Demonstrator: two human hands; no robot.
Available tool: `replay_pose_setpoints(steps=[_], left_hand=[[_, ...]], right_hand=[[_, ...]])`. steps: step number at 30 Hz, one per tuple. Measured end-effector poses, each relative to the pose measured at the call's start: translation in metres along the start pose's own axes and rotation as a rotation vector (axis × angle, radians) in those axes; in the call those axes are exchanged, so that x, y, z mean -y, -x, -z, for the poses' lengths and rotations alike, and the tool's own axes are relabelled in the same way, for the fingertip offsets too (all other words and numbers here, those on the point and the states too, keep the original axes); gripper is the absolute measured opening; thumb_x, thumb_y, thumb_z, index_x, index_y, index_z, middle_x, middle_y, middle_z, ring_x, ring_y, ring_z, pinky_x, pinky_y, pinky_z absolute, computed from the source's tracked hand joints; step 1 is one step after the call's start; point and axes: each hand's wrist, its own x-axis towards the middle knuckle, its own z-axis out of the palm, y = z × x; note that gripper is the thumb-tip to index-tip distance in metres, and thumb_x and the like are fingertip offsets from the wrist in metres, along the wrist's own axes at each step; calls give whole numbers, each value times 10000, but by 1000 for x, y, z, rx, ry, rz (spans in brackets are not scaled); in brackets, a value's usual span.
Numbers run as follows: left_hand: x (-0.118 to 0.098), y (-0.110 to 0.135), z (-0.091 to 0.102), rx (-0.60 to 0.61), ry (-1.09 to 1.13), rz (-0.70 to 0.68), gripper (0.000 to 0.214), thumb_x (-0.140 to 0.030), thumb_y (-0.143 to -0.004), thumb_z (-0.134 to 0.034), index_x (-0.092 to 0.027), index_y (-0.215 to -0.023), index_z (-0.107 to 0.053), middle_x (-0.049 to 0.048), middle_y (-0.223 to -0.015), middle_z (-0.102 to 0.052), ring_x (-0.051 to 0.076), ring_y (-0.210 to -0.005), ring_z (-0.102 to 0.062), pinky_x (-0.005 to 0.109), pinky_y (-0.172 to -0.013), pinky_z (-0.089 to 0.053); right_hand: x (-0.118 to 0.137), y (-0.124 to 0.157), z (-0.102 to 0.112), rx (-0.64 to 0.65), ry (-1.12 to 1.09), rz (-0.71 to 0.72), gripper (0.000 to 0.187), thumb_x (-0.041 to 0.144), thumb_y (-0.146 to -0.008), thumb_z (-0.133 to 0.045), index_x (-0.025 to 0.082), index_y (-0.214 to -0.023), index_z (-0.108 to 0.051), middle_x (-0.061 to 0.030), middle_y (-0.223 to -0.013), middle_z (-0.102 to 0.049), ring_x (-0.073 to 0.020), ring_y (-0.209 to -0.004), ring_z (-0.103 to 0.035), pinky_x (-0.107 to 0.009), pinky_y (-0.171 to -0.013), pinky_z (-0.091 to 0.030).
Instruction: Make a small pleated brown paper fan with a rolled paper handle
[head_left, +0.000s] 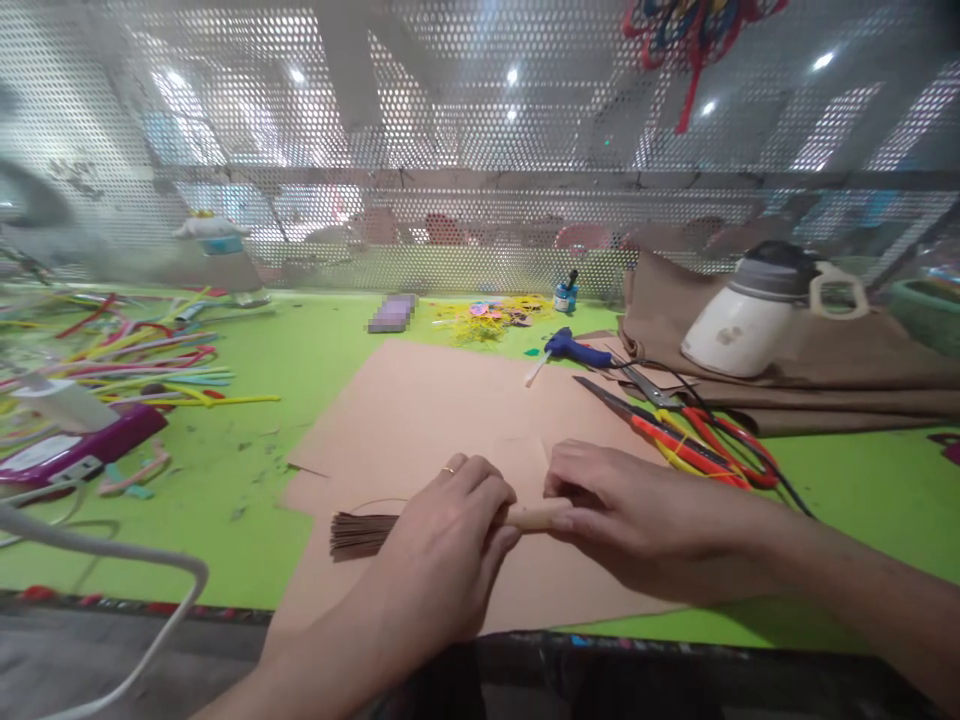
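Both my hands grip a small rolled piece lying on a tan paper sheet (420,420). My left hand (450,540) is closed round its middle; a brown fringed end (360,533) sticks out to the left of it. My right hand (622,520) pinches the pale rolled handle end (534,517) between thumb and fingers. A ring shows on my left hand.
Red and yellow scissors (675,430) and a blue glue gun (574,349) lie right of the sheet. A white bottle (739,325) rests on folded brown cloth (825,370). Coloured strips (135,365) and a purple tool (75,450) lie at left. A perforated screen stands behind the green table (225,470).
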Motion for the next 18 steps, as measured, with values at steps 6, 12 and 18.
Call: replay_pose_setpoints(steps=[6, 12, 18], left_hand=[[-4, -4, 7, 93, -37, 105, 162, -238, -922, -497, -174, -886, -642, 87, -934, -592, 257, -900, -531, 382, -739, -447], [-9, -9, 17, 162, -49, 120, 168, -230, -917, -473, -161, -905, -626, 95, -947, -584, 261, -903, -547, 388, -736, -461], [-11, -10, 19, 151, -11, 135, 141, -212, -890, -491, -180, -894, -628, 76, -925, -582, 238, -870, -562, 348, -703, -463]], right_hand=[[3, -3, 3, 7, 11, 53, 349, 501, -998, -421, 206, -908, -584, -25, -891, -604, -163, -778, -563, -275, -666, -414], [-4, -3, 1, 12, 2, 81, 348, 507, -985, -445, 200, -923, -597, -31, -888, -618, -167, -753, -573, -282, -643, -422], [-1, -1, -1, -7, -54, 48, 284, 464, -980, -490, 214, -941, -620, -22, -908, -621, -165, -782, -577, -277, -671, -431]])
